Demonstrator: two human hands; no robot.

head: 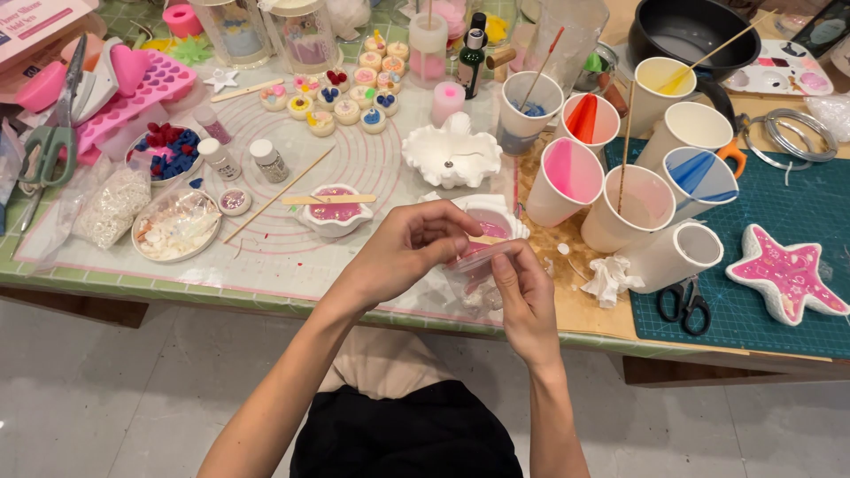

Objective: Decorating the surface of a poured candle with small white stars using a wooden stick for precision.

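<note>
Both hands meet near the table's [266, 274] front edge: left hand [412, 243] and right hand [522, 288] pinch a small wooden stick [485, 240] over a white shell dish [496, 221]. Advisable: hold the stick level and centred.

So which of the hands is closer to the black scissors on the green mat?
Right. The right hand is just left of the black scissors; the left hand is farther left, beyond it.
</note>
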